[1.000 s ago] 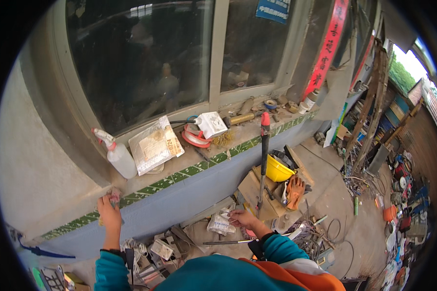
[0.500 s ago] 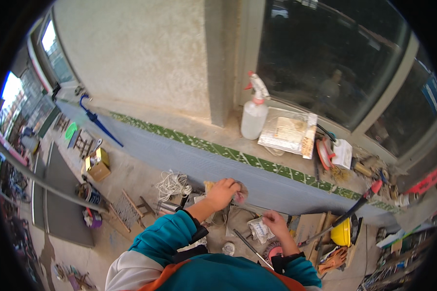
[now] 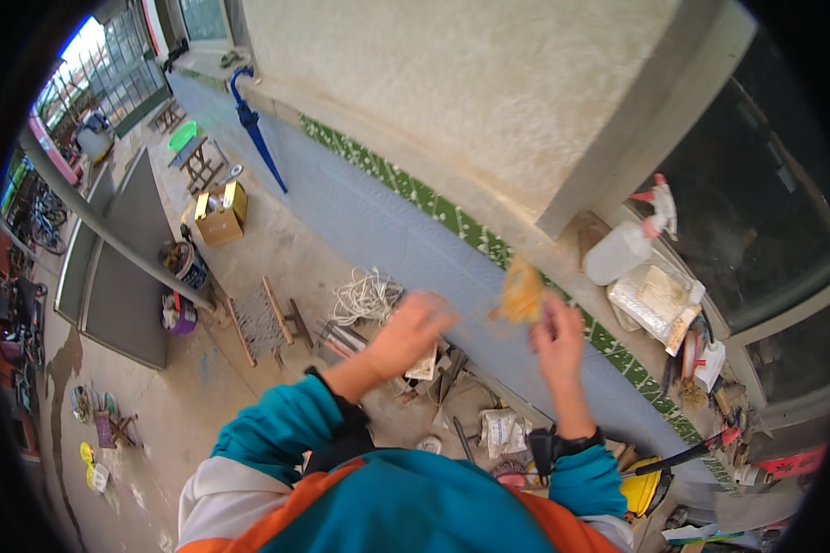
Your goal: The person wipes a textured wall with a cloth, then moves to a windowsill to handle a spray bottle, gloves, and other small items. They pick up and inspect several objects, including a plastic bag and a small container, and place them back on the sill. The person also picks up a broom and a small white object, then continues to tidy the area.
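Note:
A crumpled yellow-orange cloth [image 3: 522,290], smeared by motion, is in the air before the blue wall band. My right hand [image 3: 558,339] is at its right side, fingers bent against its edge, and seems to pinch it; the exact grip is blurred. To the left, my left hand [image 3: 411,334] reaches toward the cloth with fingers stretched out, blurred, and nothing visible in them. A bundle of white cord [image 3: 367,295] lies on the ground just beyond my left hand. Below my right hand lies a white plastic packet [image 3: 504,433].
On the ledge stand a spray bottle [image 3: 618,252] and a foil-like packet [image 3: 657,300]. A blue umbrella [image 3: 260,138] leans on the wall. A cardboard box [image 3: 221,221], a woven folding stool [image 3: 260,323] and a yellow helmet [image 3: 640,488] are on the ground.
The view has swung, so the ledge things sit further right. The cloth has gone from my left hand to beside my right hand, which has risen. My left hand's fingers have straightened.

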Motion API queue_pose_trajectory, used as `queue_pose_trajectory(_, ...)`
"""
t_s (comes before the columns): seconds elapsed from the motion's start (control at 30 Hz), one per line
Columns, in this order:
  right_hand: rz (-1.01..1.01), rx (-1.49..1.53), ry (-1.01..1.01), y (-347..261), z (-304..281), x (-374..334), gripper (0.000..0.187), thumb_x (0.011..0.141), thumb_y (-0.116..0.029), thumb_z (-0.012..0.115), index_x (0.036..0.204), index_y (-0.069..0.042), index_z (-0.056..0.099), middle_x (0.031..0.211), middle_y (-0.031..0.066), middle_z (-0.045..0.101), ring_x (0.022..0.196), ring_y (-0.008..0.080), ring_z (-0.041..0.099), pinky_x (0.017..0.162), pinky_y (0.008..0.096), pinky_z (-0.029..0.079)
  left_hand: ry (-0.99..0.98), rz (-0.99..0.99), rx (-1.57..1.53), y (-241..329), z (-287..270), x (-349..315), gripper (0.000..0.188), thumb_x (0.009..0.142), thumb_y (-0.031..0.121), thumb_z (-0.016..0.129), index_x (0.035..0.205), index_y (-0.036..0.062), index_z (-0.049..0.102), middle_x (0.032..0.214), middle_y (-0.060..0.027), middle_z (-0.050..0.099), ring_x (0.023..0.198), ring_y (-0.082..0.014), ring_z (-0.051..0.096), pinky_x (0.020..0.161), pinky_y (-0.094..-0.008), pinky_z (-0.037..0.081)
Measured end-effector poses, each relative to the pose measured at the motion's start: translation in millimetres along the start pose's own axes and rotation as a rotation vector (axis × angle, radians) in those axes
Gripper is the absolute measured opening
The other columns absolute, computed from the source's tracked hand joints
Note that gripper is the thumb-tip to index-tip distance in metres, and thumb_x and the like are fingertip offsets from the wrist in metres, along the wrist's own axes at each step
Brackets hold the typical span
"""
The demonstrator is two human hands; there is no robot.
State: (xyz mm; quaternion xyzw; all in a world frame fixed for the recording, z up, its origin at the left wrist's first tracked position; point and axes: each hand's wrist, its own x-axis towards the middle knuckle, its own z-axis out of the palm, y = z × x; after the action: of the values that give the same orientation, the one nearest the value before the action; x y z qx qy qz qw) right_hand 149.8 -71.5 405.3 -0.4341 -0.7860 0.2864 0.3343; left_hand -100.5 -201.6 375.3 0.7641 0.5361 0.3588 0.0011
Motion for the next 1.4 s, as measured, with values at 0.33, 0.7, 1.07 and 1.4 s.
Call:
queue_pose_trajectory(0.33, -0.271, -0.839, 0.404, 11, 72, 91, 0.050, 0.078, 0.001, 0.053, 0.127, -0.010, 0.052, 0.134, 0.0207, 0.038, 0.125, 0.0408, 0.033, 0.104, 0.0512, 0.027, -0.116, -1.247, 0.591, -145, -146, -369, 0.064, 0.063, 0.007, 0.073, 0.122, 0.0047, 0.050, 0.130, -0.0218, 0.042, 0.122, -0.0387, 0.038, 0.102, -0.0439, 0.033)
queue_pose_trajectory(0.7, -0.525, -0.821, 0.216, -55, 206, 173, 0.048, 0.077, -0.011, 0.059, 0.124, -0.019, 0.055, 0.128, 0.0134, 0.048, 0.119, 0.0390, 0.042, 0.099, 0.0485, 0.035, -0.191, -1.505, 0.304, -131, -120, -449, 0.061, 0.067, 0.013, 0.073, 0.122, 0.0034, 0.050, 0.126, -0.0239, 0.045, 0.117, -0.0400, 0.043, 0.099, -0.0447, 0.038)
queue_pose_trajectory(1.07, -0.575, -0.573, 0.222, -149, 354, 277, 0.045, 0.076, -0.016, 0.060, 0.121, -0.015, 0.058, 0.121, 0.0099, 0.051, 0.115, 0.0381, 0.043, 0.098, 0.0528, 0.034, -0.271, -1.676, 0.312, -66, -150, -533, 0.061, 0.067, 0.014, 0.070, 0.121, -0.0010, 0.046, 0.114, -0.0248, 0.049, 0.109, -0.0426, 0.046, 0.092, -0.0476, 0.040)
queue_pose_trajectory(1.4, -0.631, -0.639, 0.314, -107, 283, 229, 0.041, 0.079, -0.015, 0.055, 0.119, -0.009, 0.057, 0.121, 0.0086, 0.051, 0.115, 0.0341, 0.043, 0.098, 0.0480, 0.036, -0.316, -1.483, 0.304, -128, -160, -447, 0.057, 0.067, 0.015, 0.068, 0.118, -0.0019, 0.049, 0.114, -0.0251, 0.049, 0.109, -0.0429, 0.046, 0.093, -0.0477, 0.039)
